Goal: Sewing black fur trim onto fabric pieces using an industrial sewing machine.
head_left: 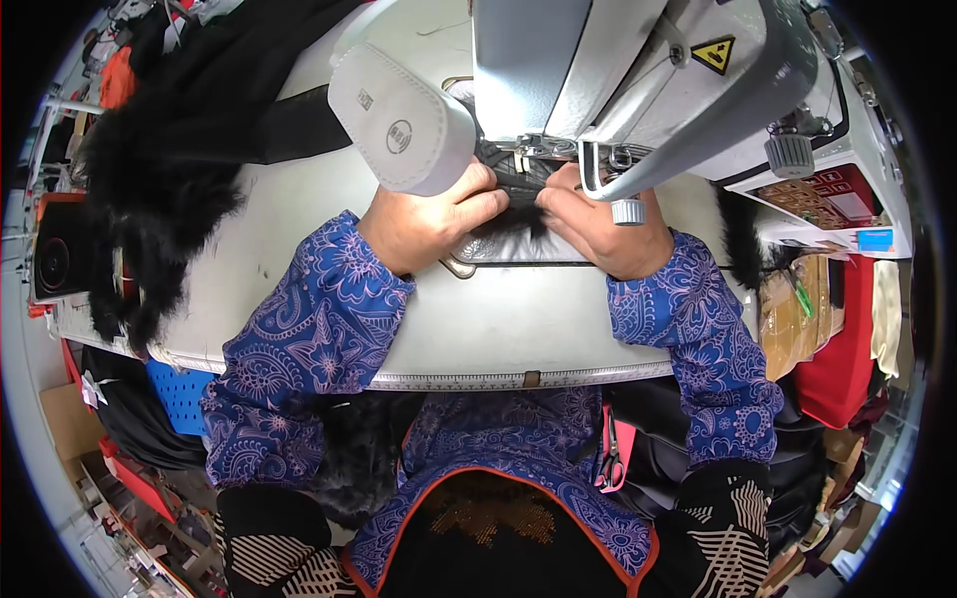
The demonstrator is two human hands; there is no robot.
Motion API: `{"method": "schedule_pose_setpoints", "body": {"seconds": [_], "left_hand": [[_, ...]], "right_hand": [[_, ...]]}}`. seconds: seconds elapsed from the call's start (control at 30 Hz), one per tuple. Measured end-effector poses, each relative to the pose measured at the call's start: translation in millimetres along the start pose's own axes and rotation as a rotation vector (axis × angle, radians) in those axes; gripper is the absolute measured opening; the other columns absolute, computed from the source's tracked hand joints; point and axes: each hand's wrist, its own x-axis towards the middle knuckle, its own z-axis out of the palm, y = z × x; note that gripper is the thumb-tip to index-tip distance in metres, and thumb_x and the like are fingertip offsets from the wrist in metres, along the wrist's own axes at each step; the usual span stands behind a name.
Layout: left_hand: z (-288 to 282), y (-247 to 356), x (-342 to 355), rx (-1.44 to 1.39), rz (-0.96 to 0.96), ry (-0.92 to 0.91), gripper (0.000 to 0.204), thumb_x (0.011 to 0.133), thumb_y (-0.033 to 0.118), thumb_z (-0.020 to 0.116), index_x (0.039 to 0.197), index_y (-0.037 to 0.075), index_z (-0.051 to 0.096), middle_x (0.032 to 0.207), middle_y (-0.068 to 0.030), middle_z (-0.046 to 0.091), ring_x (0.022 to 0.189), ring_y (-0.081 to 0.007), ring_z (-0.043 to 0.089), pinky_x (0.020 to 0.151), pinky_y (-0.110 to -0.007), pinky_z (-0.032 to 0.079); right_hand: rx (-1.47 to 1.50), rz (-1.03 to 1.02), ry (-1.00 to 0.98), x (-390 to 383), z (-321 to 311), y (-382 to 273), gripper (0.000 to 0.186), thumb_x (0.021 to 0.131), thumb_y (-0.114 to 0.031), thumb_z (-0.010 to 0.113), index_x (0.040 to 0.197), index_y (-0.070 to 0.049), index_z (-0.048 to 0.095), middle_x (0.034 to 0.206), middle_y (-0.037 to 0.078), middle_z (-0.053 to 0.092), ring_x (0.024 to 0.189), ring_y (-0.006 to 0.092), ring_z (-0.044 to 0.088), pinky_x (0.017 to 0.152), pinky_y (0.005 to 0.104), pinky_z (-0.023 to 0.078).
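Observation:
Both my hands are close together under the head of a white sewing machine [533,65]. My left hand [424,224] is closed on black cloth [516,184], thumb pressed toward the curled fingers; a pale rounded housing [399,120] hides part of it. On the other side of the needle area, my right hand [613,234] pinches the same cloth, its fingertips partly behind a metal guard [590,169]. Dark fur shows along the cloth's near edge between my hands. The cloth lies over a shiny metal plate [518,249] in the table.
Black fur [159,189] and a dark cloth band [299,125] spread over the table's left side. A measuring tape [478,380] runs along the front edge. Scissors [611,453] rest near my lap. At right are a wrapped yellowish bundle [793,314] and a red bin [842,349].

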Motion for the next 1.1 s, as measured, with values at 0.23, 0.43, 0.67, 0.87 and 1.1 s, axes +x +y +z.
{"method": "schedule_pose_setpoints", "body": {"seconds": [0.23,0.43,0.67,0.87,1.1], "left_hand": [[-1.4,-2.2,0.4,-0.144,0.043,-0.026,0.027,0.058,0.002,0.076,0.085,0.006,0.074,0.092,-0.0057,0.073,0.093,-0.0254,0.071,0.084,-0.040,0.058],[-2.5,-0.1,-0.2,-0.169,0.052,-0.014,0.028,0.058,0.001,0.077,0.086,0.006,0.075,0.092,-0.0057,0.073,0.092,-0.0253,0.072,0.084,-0.041,0.058],[-1.1,-3.8,1.9,-0.093,0.030,-0.005,0.032,0.059,0.002,0.078,0.091,0.006,0.075,0.093,-0.0070,0.074,0.092,-0.0272,0.072,0.083,-0.040,0.058],[1.2,-10.7,2.3,-0.032,-0.107,-0.082,0.025,0.071,0.003,0.076,0.095,0.009,0.077,0.100,-0.0038,0.073,0.102,-0.0251,0.068,0.089,-0.039,0.055],[2.3,-14.1,-2.2,-0.068,-0.088,-0.098,0.029,0.074,0.002,0.077,0.101,0.012,0.077,0.105,-0.0024,0.071,0.106,-0.0231,0.066,0.092,-0.038,0.054]], "right_hand": [[-0.038,0.052,0.026,-5.2,2.6,2.9,0.013,0.087,-0.017,0.069,0.099,-0.013,0.071,0.082,0.010,0.070,0.077,0.0297,0.068,0.065,0.0390,0.055],[-0.078,-0.077,-0.031,-4.6,-1.7,5.9,0.012,0.090,-0.014,0.068,0.101,-0.011,0.072,0.095,0.009,0.072,0.083,0.0280,0.069,0.070,0.0383,0.056],[-0.132,-0.073,-0.025,-3.6,-4.5,2.1,0.013,0.091,-0.017,0.068,0.099,-0.007,0.070,0.093,0.009,0.071,0.081,0.0281,0.068,0.070,0.0376,0.056],[0.045,0.296,-0.100,-6.0,6.1,14.8,0.013,0.094,-0.018,0.065,0.103,-0.011,0.071,0.089,0.008,0.070,0.076,0.0272,0.066,0.066,0.0384,0.054],[0.062,0.160,0.021,-10.4,12.4,19.5,0.020,0.095,-0.017,0.062,0.112,-0.016,0.072,0.092,0.008,0.071,0.078,0.0273,0.067,0.067,0.0388,0.053]]}}
